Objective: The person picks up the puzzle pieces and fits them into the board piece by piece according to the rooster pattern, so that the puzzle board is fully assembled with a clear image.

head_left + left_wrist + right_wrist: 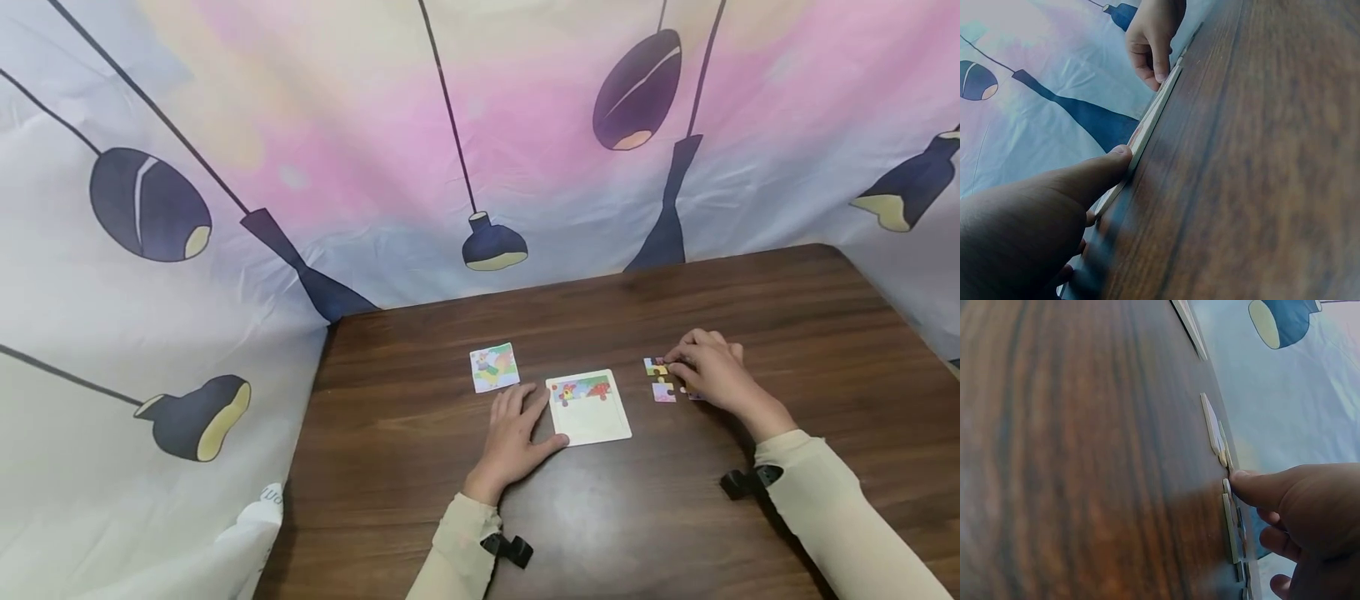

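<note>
Surface edges: We see the puzzle board (pixel 588 423) well inside the edges of the wooden surface (pixel 375 483), whose far edge meets the printed backdrop (pixel 375 150).
Room about the board: Plain wood separates it from the loose puzzle pieces (pixel 663 392) on our right; a broader stretch runs on its near side.
Board's lie: Flat, nearly square, turned slightly; its picture strip (pixel 585 388) spans the far side, knobs pointing towards us.
Board's look: White, with red and green in the strip.
Picture card: The picture card (pixel 494 367), showing a cartoon animal, lies beyond our left fingertips.
Left hand: Our left hand (pixel 513 437) spreads wide, thumb touching the board's near-left corner.
Right hand: Our right hand (pixel 712 371) bends over the pieces, thumb touching one; we cannot tell whether it pinches any.
</note>
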`<state>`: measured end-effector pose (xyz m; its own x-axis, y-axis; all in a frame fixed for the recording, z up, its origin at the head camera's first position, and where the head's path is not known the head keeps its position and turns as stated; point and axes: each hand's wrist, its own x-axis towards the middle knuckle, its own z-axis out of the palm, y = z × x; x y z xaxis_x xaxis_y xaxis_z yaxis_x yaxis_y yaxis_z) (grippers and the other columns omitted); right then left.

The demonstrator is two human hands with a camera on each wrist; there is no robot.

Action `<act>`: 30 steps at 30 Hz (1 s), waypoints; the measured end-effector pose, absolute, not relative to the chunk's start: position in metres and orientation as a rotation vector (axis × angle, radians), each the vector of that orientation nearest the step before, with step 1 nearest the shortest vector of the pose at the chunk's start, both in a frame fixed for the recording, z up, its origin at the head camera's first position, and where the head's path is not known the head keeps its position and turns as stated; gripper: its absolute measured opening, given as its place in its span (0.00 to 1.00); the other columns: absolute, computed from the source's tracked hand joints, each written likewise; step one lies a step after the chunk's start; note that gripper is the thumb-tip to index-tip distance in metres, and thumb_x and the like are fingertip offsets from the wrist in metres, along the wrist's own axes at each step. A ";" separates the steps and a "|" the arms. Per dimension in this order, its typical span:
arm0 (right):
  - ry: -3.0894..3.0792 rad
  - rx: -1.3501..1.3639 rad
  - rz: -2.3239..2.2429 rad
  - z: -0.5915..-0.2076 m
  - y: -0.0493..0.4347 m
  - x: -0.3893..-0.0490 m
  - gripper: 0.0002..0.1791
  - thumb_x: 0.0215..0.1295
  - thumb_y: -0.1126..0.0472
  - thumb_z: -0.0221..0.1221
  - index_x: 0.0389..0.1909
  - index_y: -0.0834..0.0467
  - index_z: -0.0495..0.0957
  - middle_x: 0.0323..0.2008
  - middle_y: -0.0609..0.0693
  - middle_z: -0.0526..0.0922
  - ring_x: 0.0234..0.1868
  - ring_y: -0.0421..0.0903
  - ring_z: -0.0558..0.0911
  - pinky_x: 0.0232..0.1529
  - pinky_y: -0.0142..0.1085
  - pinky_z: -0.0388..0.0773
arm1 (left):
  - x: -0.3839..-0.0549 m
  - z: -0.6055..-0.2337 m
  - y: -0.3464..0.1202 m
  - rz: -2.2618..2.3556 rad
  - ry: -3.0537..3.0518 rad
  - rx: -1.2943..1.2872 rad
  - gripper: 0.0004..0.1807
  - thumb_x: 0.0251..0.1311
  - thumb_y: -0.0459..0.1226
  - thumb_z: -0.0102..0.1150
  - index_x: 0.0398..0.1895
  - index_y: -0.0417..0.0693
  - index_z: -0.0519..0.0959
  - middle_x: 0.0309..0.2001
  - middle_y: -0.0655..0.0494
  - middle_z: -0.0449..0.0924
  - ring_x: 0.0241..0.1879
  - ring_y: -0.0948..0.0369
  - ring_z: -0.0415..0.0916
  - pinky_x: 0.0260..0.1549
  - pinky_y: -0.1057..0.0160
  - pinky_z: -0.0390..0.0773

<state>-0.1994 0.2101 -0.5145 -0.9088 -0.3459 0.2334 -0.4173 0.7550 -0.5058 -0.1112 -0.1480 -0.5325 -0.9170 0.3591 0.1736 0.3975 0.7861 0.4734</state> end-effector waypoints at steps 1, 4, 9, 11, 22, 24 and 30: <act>-2.826 0.615 0.861 -0.515 0.209 -0.200 0.05 0.71 0.67 0.66 0.41 0.59 0.89 0.44 0.57 0.78 0.50 0.63 0.71 0.42 0.58 0.56 | -0.112 -0.532 -0.149 -0.792 -2.902 -0.616 0.42 0.67 0.57 0.68 0.78 0.48 0.71 0.76 0.45 0.64 0.77 0.43 0.56 0.77 0.36 0.50; -2.815 0.604 0.883 -0.515 0.205 -0.200 0.04 0.71 0.67 0.66 0.40 0.60 0.89 0.44 0.58 0.78 0.49 0.63 0.72 0.42 0.57 0.55 | -0.112 -0.532 -0.151 -0.796 -2.914 -0.610 0.42 0.67 0.57 0.68 0.78 0.47 0.71 0.76 0.45 0.64 0.77 0.43 0.56 0.77 0.36 0.50; -2.786 0.587 0.937 -0.517 0.196 -0.198 0.03 0.71 0.67 0.67 0.40 0.61 0.88 0.44 0.58 0.79 0.48 0.63 0.73 0.42 0.57 0.56 | -0.109 -0.531 -0.153 -0.800 -2.897 -0.609 0.41 0.67 0.56 0.69 0.77 0.46 0.72 0.75 0.44 0.65 0.77 0.42 0.57 0.76 0.35 0.53; -2.774 0.585 0.969 -0.517 0.192 -0.196 0.03 0.70 0.68 0.67 0.40 0.61 0.88 0.43 0.58 0.79 0.48 0.62 0.74 0.42 0.57 0.57 | -0.109 -0.531 -0.152 -0.799 -2.895 -0.613 0.41 0.67 0.56 0.69 0.77 0.46 0.72 0.75 0.44 0.65 0.76 0.42 0.57 0.75 0.35 0.53; -2.662 0.650 1.174 -0.521 0.155 -0.182 0.02 0.67 0.67 0.70 0.38 0.57 0.89 0.41 0.52 0.81 0.47 0.57 0.76 0.47 0.52 0.62 | -0.110 -0.533 -0.147 -0.809 -2.916 -0.615 0.42 0.67 0.57 0.68 0.78 0.47 0.71 0.76 0.44 0.64 0.77 0.42 0.56 0.77 0.36 0.51; -2.662 0.673 1.209 -0.521 0.145 -0.179 0.03 0.67 0.66 0.70 0.38 0.56 0.90 0.41 0.51 0.80 0.48 0.56 0.75 0.48 0.53 0.62 | -0.110 -0.533 -0.147 -0.832 -2.916 -0.613 0.42 0.67 0.57 0.68 0.78 0.47 0.70 0.76 0.44 0.64 0.78 0.42 0.55 0.77 0.36 0.50; -2.673 0.794 1.276 -0.520 0.117 -0.167 0.07 0.69 0.66 0.68 0.39 0.50 0.90 0.41 0.45 0.79 0.48 0.51 0.74 0.48 0.51 0.59 | -0.112 -0.531 -0.147 -0.801 -2.897 -0.630 0.41 0.67 0.57 0.68 0.77 0.46 0.72 0.75 0.44 0.65 0.77 0.42 0.56 0.76 0.37 0.53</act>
<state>-0.1674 0.1166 -0.5199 -0.8634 -0.4195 0.2802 -0.4817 0.5206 -0.7050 -0.1119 -0.1467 -0.5313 -0.9135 0.3678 0.1738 0.4049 0.7800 0.4772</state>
